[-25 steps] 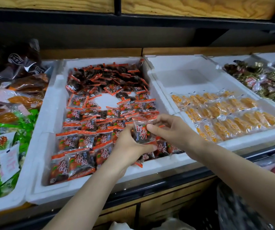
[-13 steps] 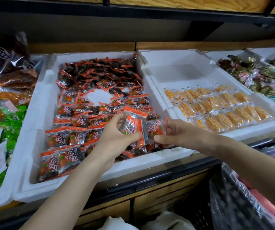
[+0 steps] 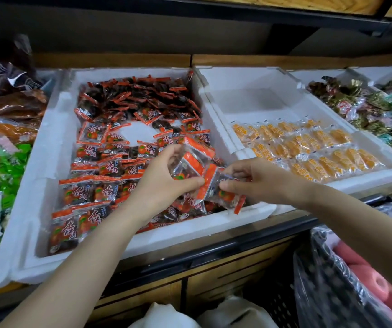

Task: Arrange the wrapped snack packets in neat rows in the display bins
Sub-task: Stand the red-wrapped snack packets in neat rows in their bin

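Note:
A white foam bin holds several red-and-black snack packets, in rows at the front left and in a loose heap at the back. My left hand grips a small stack of these packets above the bin's front right part. My right hand pinches another red packet right beside the left hand's stack, over the bin's front right corner. A bare patch of bin floor shows in the middle.
To the right a second foam bin holds rows of orange packets. Further right lie mixed wrapped sweets. Green and brown bagged goods fill the left bin. Below right a plastic-covered crate stands by the counter edge.
Both hands have lifted packets off the bin's front right area; the right hand now pinches its own packet beside the left hand's stack. The camera has shifted slightly.

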{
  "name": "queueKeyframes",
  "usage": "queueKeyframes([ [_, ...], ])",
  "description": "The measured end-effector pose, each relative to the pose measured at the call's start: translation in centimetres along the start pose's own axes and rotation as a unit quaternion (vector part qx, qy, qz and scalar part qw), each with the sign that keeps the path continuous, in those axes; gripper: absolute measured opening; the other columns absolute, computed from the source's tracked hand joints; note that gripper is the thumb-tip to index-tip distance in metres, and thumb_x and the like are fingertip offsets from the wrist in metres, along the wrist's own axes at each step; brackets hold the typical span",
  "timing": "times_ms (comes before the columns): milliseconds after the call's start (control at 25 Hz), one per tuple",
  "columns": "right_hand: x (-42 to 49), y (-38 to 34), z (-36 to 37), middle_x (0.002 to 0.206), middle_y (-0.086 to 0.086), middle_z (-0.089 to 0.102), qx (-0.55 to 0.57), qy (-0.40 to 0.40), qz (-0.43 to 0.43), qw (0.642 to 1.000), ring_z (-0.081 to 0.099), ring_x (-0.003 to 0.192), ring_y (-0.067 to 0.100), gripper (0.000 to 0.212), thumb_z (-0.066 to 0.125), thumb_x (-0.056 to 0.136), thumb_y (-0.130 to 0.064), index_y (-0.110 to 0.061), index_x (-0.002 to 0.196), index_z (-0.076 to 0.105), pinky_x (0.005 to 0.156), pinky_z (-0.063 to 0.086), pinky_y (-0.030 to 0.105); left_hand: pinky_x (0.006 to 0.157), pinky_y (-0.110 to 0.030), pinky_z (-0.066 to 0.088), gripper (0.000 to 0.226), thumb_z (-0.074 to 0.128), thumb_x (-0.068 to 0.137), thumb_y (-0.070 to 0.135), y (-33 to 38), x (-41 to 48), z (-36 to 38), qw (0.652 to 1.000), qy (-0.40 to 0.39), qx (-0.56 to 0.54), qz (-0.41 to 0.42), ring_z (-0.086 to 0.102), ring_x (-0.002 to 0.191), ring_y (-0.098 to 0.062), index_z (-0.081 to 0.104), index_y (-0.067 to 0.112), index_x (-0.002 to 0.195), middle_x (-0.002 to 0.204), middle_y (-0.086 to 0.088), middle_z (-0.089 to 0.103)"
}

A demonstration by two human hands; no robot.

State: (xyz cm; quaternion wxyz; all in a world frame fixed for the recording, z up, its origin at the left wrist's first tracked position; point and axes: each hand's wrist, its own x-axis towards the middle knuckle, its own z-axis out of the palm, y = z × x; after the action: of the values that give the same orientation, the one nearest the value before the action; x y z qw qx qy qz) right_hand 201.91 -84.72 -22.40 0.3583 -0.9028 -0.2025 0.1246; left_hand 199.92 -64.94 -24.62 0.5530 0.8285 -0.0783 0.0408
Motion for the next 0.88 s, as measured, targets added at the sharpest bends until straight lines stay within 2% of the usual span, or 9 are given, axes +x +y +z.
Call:
queueKeyframes([
  [80,1.1,0.5,-0.8,0.075,0.002,0.067,0.066,0.040,0.072,0.994,0.064,0.071,0.010,0.020,0.059,0.090,-0.025,-0.006,0.087,0.062,0.062,0.048,0.017,0.072,-0.002,0.043,0.029,0.073,0.081,0.016,-0.4,-0.1,-0.3,0.995,0.064,-0.068,-0.019,0.058,0.076,0.019,0.054,0.031,0.095,0.075,0.032,0.065],
  [120,1.6,0.7,-0.9,0.075,0.001,0.064,0.083,0.064,0.107,0.989,0.062,0.070,0.010,0.020,0.058,0.091,-0.024,-0.005,0.086,0.060,0.059,0.045,0.017,0.073,-0.002,0.043,0.024,0.072,0.083,0.018,-0.8,-0.1,-0.4,0.991,0.091,-0.097,-0.027,0.057,0.075,0.021,0.056,0.033,0.093,0.074,0.033,0.065],
  [200,2.6,1.0,0.1,0.078,0.002,0.062,0.128,0.066,0.142,0.979,0.060,0.068,0.009,0.013,0.056,0.093,-0.018,-0.008,0.084,0.055,0.054,0.046,0.014,0.082,-0.013,0.044,0.020,0.070,0.084,0.025,-1.7,-0.1,-0.5,0.982,0.126,-0.133,-0.041,0.059,0.086,0.016,0.061,0.034,0.100,0.091,0.025,0.068],
  [320,3.3,1.6,2.6,0.081,0.001,0.058,0.128,0.025,0.150,0.980,0.054,0.071,0.008,0.019,0.055,0.093,-0.009,-0.016,0.079,0.046,0.058,0.043,0.017,0.081,-0.015,0.041,0.016,0.067,0.087,0.030,-2.4,-0.3,-0.3,0.979,0.126,-0.149,-0.053,0.059,0.092,0.013,0.061,0.036,0.100,0.098,0.022,0.066],
  [520,3.9,3.0,3.3,0.063,-0.002,0.042,0.042,0.075,0.174,0.981,0.043,0.062,0.013,0.035,0.059,0.092,-0.022,-0.016,0.063,0.039,0.059,0.036,0.022,0.081,-0.018,0.040,0.014,0.065,0.088,0.031,-3.0,-0.6,-0.1,0.979,0.126,-0.151,-0.061,0.060,0.094,0.007,0.061,0.035,0.101,0.104,0.019,0.067],
  [600,4.1,3.2,3.6,0.061,-0.002,0.040,0.072,0.093,0.176,0.977,0.044,0.060,0.012,0.036,0.062,0.090,-0.021,-0.016,0.062,0.040,0.053,0.042,0.017,0.091,-0.018,0.035,0.028,0.061,0.090,0.036,-2.9,-0.6,0.4,0.979,0.128,-0.149,-0.064,0.052,0.104,0.010,0.056,0.033,0.117,0.118,0.024,0.058],
  [720,4.1,3.2,4.0,0.071,-0.004,0.050,0.093,0.117,0.174,0.973,0.057,0.076,0.015,0.018,0.066,0.087,-0.019,-0.014,0.082,0.049,0.058,0.053,0.023,0.098,-0.022,0.023,0.062,0.052,0.093,0.044,-3.1,-0.5,1.4,0.975,0.113,-0.176,-0.079,0.030,0.117,0.003,0.034,0.021,0.147,0.134,0.017,0.038],
  [800,3.4,2.5,3.9,0.073,-0.006,0.049,0.015,0.185,0.117,0.976,0.055,0.073,0.012,0.022,0.064,0.088,-0.020,-0.012,0.099,0.047,0.057,0.045,0.016,0.099,-0.022,0.022,0.060,0.048,0.093,0.047,-3.2,-0.4,1.9,0.968,0.112,-0.209,-0.084,0.031,0.119,0.003,0.034,0.022,0.146,0.134,0.017,0.038],
  [880,2.2,1.4,3.9,0.073,-0.007,0.050,0.043,0.218,0.046,0.974,0.056,0.071,0.008,0.020,0.059,0.091,-0.022,-0.013,0.105,0.048,0.058,0.042,0.014,0.103,-0.023,0.028,0.054,0.044,0.093,0.051,-3.2,-0.5,2.3,0.961,0.125,-0.230,-0.086,0.041,0.121,0.001,0.045,0.023,0.139,0.136,0.016,0.048],
])
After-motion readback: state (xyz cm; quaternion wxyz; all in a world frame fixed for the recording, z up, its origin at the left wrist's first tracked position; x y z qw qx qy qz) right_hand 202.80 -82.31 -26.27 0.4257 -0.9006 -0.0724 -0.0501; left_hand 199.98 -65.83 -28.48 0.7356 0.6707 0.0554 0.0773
